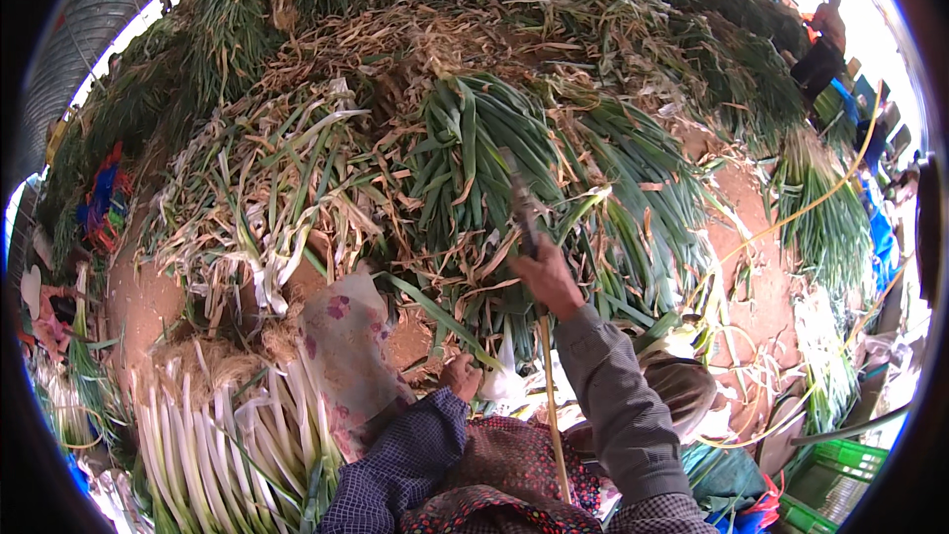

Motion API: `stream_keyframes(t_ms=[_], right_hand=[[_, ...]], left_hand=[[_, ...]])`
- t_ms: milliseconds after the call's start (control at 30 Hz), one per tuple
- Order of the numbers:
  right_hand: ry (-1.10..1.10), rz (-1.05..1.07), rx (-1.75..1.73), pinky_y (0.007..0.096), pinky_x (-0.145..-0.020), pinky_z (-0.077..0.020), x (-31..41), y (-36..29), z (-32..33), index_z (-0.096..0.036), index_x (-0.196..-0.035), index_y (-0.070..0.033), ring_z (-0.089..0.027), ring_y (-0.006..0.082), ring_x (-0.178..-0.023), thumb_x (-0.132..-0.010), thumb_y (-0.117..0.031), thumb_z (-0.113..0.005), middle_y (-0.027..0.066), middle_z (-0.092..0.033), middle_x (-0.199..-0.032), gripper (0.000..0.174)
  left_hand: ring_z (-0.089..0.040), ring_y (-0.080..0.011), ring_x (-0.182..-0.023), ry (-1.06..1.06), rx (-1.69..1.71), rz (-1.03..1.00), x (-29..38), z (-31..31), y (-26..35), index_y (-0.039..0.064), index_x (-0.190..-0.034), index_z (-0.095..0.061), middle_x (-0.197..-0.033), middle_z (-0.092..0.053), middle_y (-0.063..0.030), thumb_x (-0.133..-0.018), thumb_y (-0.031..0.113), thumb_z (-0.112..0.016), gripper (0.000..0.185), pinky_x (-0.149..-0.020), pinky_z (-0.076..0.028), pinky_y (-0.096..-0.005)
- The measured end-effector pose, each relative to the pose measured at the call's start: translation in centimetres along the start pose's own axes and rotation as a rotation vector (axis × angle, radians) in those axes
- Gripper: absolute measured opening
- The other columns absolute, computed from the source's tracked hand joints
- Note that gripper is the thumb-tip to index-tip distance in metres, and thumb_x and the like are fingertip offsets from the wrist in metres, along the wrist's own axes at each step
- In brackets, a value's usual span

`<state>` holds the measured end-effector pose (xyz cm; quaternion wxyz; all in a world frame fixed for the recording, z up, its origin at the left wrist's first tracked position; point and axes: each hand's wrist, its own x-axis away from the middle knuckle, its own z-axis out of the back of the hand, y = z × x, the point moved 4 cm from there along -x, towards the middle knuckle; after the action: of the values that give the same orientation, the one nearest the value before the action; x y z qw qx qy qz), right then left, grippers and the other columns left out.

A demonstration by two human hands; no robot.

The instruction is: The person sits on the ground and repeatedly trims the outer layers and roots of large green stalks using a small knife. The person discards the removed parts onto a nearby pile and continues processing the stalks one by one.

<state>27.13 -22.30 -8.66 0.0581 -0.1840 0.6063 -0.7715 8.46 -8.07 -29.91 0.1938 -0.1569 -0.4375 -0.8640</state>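
My right hand [547,276] grips a blurred, dark-handled air blow gun [523,211], pointed away from me over the green leaves. A yellow hose [550,408] runs from beneath that hand down past my lap. My left hand [461,377] is low in front of me with its fingers curled; whether anything is inside them is hidden. Just to its right are white stalk pieces [506,380] and a long green leaf [437,314]. Beyond both hands lies a bundle of green onion leaves [482,148]. Trimmed long green onions [215,452], roots away from me, are laid out at lower left.
Peeled leaves and husks [296,185] cover the earth floor [756,267]. More onion bundles [823,208] stand right and behind. A yellow hose stretch [808,200] crosses the right side. Green crates [849,460] sit lower right; a person [821,44] is far right.
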Motion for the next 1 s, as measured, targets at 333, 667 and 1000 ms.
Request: stream_keyframes(t_ms=[333, 667, 1000], right_hand=[[-0.068, -0.055, 0.223, 0.0342, -0.055, -0.0405, 0.5, 8.8, 6.4, -0.046, -0.097, 0.000, -0.049, 0.0180, -0.064, -0.080, -0.020, -0.064, 0.0075, -0.048, -0.073, 0.031], [-0.196, -0.296, 0.276, 0.0385, -0.065, -0.0445, 9.0, 10.0, 11.2, -0.045, -0.108, 0.001, -0.056, 0.0264, -0.073, -0.081, -0.021, -0.066, 0.0140, -0.054, -0.077, 0.041], [-0.119, -0.264, -0.177, 0.0319, -0.068, -0.0425, 11.7, 7.9, 14.7, -0.043, -0.121, 0.001, -0.049, 0.0152, -0.076, -0.079, -0.019, -0.068, 0.0060, -0.052, -0.083, 0.053]], left_hand=[[-0.067, -0.0263, -0.078, 0.002, 0.149, -0.010, -1.3, -2.8, -2.0, 0.005, -0.102, -0.065, -0.088, -0.069, -0.0140, -0.075, 0.025, -0.064, 0.034, -0.071, -0.053, -0.0372], [-0.065, -0.0305, -0.086, 0.137, 0.115, -0.104, -10.8, -0.2, 5.1, -0.001, -0.098, -0.064, -0.091, -0.067, -0.0173, -0.081, 0.018, -0.059, 0.026, -0.077, -0.051, -0.0376], [-0.058, -0.0241, -0.087, 0.294, 0.081, -0.004, -27.2, 8.1, 18.0, -0.003, -0.099, -0.060, -0.097, -0.062, -0.0155, -0.087, 0.040, -0.062, 0.044, -0.076, -0.045, -0.0376]])
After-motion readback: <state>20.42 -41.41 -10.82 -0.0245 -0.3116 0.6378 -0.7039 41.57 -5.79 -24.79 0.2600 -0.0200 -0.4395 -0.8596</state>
